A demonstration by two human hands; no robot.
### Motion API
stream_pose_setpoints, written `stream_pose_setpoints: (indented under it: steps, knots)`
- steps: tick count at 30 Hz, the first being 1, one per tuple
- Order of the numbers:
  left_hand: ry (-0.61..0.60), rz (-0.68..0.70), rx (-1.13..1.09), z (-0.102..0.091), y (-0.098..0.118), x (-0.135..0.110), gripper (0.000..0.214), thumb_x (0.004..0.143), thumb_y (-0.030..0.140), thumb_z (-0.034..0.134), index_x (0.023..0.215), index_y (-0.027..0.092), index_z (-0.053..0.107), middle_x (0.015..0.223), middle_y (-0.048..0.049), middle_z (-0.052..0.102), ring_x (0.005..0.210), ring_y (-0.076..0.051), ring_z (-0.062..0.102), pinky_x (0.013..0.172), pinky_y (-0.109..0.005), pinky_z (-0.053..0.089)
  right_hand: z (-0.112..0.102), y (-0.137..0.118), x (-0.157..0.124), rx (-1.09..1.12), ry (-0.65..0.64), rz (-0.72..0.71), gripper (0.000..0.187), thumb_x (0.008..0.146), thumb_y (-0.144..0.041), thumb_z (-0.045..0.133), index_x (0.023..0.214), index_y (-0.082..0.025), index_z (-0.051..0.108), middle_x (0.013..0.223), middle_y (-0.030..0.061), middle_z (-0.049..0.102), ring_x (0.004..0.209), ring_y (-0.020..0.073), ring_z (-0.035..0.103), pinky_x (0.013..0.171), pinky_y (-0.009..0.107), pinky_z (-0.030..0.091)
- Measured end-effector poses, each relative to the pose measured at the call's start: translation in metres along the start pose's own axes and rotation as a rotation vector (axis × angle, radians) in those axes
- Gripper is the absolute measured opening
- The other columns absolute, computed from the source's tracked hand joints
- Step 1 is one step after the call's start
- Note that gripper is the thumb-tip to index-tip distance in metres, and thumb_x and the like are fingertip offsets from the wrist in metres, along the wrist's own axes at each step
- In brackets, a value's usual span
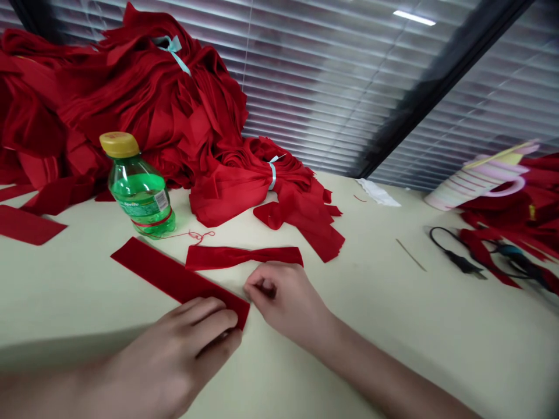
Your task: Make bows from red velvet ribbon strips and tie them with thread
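Note:
A flat red fabric strip [174, 276] lies slantwise on the table. My left hand [187, 343] is closed at its near right end, with curled fingers gripping the lower edge. Just beyond that end, my right hand [279, 297] is pinched, thumb against forefinger, by the strip's corner; anything between the fingertips is too small to make out. Behind my right hand lies a second red fabric strip [244, 256], gathered at its middle. A loose red thread [198, 235] runs from this strip's left end toward the green Sprite bottle [142, 195], which has red thread wound round it.
A large heap of red fabric [144, 99] fills the back left, with a smaller tied bundle [271, 174] beside it. To the right are a striped mug [476, 180], a black cable [458, 259] and more red cloth [541, 198]. Window blinds [323, 75] stand behind the table.

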State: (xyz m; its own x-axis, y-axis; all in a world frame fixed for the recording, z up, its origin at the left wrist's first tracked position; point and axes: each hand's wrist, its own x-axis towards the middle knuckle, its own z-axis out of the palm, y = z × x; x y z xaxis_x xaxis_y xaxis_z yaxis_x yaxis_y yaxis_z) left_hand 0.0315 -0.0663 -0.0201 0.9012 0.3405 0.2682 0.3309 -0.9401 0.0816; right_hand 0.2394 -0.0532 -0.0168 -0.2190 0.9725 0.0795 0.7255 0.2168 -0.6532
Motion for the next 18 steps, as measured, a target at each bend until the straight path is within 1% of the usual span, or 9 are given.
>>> stream_pose_setpoints:
  steps: [3,5,7,11,14,18]
  knots:
    - [0.043,-0.008,-0.029,-0.001,-0.001,0.002,0.051,0.071,-0.003,0.041,0.116,0.012,0.060,0.117,-0.0086,0.065,0.100,-0.026,0.062,0.089,-0.037,0.053,-0.004,0.004,-0.004,0.174,-0.115,0.016,0.007,0.070,-0.013,0.063,0.070,-0.018,0.068,0.068,-0.0015,0.066,0.058,0.0098,0.058,0.053,0.018,0.044]
    - [0.039,0.002,-0.030,-0.002,-0.001,0.004,0.053,0.071,-0.004,0.040,0.117,0.011,0.060,0.118,-0.0089,0.065,0.102,-0.026,0.061,0.091,-0.036,0.053,-0.005,0.006,-0.004,0.258,-0.179,0.066,0.009,0.066,-0.016,0.066,0.074,-0.018,0.070,0.071,-0.0004,0.066,0.060,0.0113,0.059,0.053,0.019,0.046]
    - [0.025,-0.008,-0.026,-0.003,-0.001,0.007,0.052,0.071,-0.006,0.039,0.116,0.011,0.060,0.117,-0.0095,0.065,0.104,-0.025,0.060,0.092,-0.036,0.052,-0.005,0.006,-0.004,0.260,-0.195,0.110,0.011,0.063,-0.014,0.065,0.072,-0.017,0.069,0.064,-0.0016,0.063,0.056,0.0108,0.057,0.049,0.019,0.044]
    - [-0.036,-0.050,-0.091,-0.006,-0.004,0.011,0.047,0.076,-0.005,0.040,0.113,0.014,0.061,0.114,-0.0101,0.064,0.106,-0.024,0.058,0.088,-0.033,0.053,-0.004,0.000,0.000,0.258,-0.221,0.179,0.012,0.055,-0.006,0.065,0.061,-0.016,0.063,0.052,-0.0057,0.055,0.047,0.0074,0.049,0.043,0.016,0.036]
    - [-0.041,-0.047,-0.129,-0.007,-0.005,0.011,0.044,0.077,-0.003,0.042,0.112,0.015,0.061,0.111,-0.0103,0.064,0.105,-0.024,0.057,0.087,-0.033,0.053,-0.005,-0.002,0.003,0.281,-0.239,0.214,0.011,0.055,-0.006,0.064,0.058,-0.016,0.060,0.050,-0.0066,0.054,0.045,0.0066,0.047,0.041,0.015,0.034]
    - [-0.051,-0.031,-0.111,-0.008,-0.006,0.008,0.046,0.077,-0.004,0.040,0.115,0.014,0.060,0.113,-0.0107,0.063,0.104,-0.025,0.057,0.086,-0.035,0.053,-0.007,0.000,0.007,0.290,-0.249,0.248,0.010,0.057,-0.007,0.060,0.055,-0.017,0.060,0.047,-0.0063,0.054,0.043,0.0066,0.046,0.039,0.015,0.033]
